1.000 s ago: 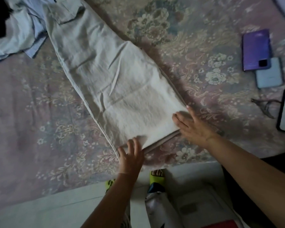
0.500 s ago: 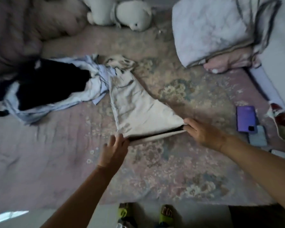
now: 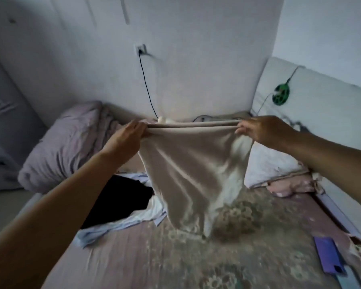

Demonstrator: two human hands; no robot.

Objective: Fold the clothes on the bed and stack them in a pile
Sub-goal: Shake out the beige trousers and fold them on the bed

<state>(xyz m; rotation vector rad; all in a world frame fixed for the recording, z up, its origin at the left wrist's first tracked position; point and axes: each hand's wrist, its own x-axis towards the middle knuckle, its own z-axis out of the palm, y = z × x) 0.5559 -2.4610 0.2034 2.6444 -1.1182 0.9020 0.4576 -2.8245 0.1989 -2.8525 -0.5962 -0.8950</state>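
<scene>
A beige garment [image 3: 193,170] hangs in the air above the bed [image 3: 150,257], stretched by its top edge between both hands. My left hand [image 3: 126,138] grips the left corner and my right hand [image 3: 261,130] pinches the right corner. Its lower end trails down and touches the floral bedspread. Behind it on the left lies a heap of other clothes: a black piece [image 3: 121,201] on top of a light blue shirt [image 3: 121,226].
A lilac pillow [image 3: 65,142] lies at the back left. A folded white quilt [image 3: 271,165] over pink bedding sits at the back right. A purple phone [image 3: 329,255] lies near the right edge. A black cable [image 3: 146,84] hangs from a wall socket.
Both hands have lifted the beige garment's near end from the bed up to chest height, so it now hangs. The view has tilted up to the wall.
</scene>
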